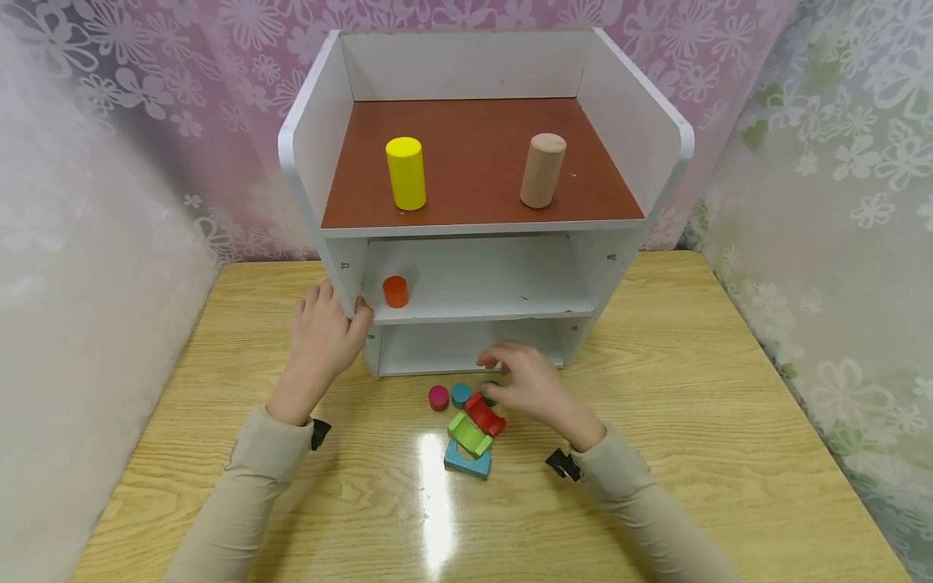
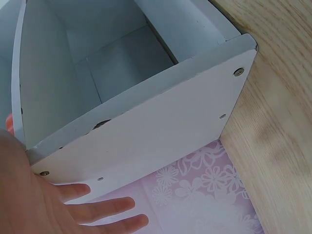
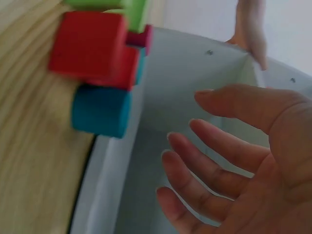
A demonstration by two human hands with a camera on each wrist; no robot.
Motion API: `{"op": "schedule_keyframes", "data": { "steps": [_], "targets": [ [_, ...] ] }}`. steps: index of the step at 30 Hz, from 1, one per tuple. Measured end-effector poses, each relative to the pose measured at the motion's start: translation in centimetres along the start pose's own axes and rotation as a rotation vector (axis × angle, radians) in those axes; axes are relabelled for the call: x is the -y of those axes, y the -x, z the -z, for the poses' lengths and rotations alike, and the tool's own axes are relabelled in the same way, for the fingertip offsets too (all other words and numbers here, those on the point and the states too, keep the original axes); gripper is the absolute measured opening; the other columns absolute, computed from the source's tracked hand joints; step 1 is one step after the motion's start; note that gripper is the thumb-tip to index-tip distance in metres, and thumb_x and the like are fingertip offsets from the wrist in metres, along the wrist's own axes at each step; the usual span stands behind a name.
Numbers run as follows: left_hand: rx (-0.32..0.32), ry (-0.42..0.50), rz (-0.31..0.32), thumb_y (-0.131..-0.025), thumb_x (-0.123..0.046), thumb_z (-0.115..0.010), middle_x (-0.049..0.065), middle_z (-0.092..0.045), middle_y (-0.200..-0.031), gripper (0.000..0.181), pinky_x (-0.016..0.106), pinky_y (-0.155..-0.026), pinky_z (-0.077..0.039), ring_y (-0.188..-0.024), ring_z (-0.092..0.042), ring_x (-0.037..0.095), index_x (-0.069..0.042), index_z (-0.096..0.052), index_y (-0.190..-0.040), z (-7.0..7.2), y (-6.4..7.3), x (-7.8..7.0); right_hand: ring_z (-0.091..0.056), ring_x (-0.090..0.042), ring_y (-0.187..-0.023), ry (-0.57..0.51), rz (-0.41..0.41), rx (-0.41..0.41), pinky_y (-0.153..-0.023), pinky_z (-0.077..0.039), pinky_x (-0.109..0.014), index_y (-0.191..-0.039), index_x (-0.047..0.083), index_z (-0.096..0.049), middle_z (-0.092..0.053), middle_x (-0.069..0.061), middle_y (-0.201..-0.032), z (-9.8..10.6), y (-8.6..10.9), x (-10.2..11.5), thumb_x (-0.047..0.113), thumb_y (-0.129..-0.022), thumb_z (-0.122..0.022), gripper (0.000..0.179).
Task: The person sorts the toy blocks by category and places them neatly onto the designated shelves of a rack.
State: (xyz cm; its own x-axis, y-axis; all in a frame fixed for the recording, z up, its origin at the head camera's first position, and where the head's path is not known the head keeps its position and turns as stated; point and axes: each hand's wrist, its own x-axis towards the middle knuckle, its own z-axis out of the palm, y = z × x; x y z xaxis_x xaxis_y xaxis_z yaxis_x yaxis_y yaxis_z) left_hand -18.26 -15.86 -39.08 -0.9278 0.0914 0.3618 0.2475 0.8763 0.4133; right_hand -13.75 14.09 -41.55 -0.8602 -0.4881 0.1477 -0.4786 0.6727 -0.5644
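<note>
My left hand [image 1: 324,332] holds the left side panel of a small white shelf [image 2: 141,122], thumb at the front edge and fingers stretched along the outside. My right hand [image 3: 253,161] hovers in front of the bottom compartment with loosely bent fingers and nothing between them. Close by its thumb stands a blue cylinder [image 3: 101,111], partly hidden in the head view. Beside it on the table are a second blue cylinder [image 1: 462,395], a pink cylinder [image 1: 438,397], and red [image 1: 485,414], green [image 1: 470,435] and blue [image 1: 466,461] arch blocks.
A yellow cylinder [image 1: 406,174] and a plain wooden cylinder [image 1: 543,172] stand on the brown top board [image 1: 474,162]. An orange cylinder [image 1: 396,292] sits on the middle shelf, towards the left. Flower-patterned cloth [image 1: 838,202] surrounds the wooden table [image 1: 656,340].
</note>
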Motion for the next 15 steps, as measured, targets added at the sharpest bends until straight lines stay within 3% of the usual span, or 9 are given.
{"op": "schedule_keyframes", "data": {
  "steps": [15],
  "targets": [
    [0.027, -0.022, 0.012, -0.093, -0.036, -0.031, 0.016, -0.052, -0.115, 0.048, 0.053, -0.088, -0.033, -0.112, -0.044, 0.04, -0.005, -0.046, -0.126, 0.3, 0.1, -0.3, -0.058, -0.017, -0.091, 0.055, -0.108, 0.112, -0.083, -0.046, -0.039, -0.109, 0.008, -0.066, -0.064, -0.002, -0.102, -1.4, 0.7, -2.4, 0.017, -0.071, -0.076, 0.04]
  ]
}}
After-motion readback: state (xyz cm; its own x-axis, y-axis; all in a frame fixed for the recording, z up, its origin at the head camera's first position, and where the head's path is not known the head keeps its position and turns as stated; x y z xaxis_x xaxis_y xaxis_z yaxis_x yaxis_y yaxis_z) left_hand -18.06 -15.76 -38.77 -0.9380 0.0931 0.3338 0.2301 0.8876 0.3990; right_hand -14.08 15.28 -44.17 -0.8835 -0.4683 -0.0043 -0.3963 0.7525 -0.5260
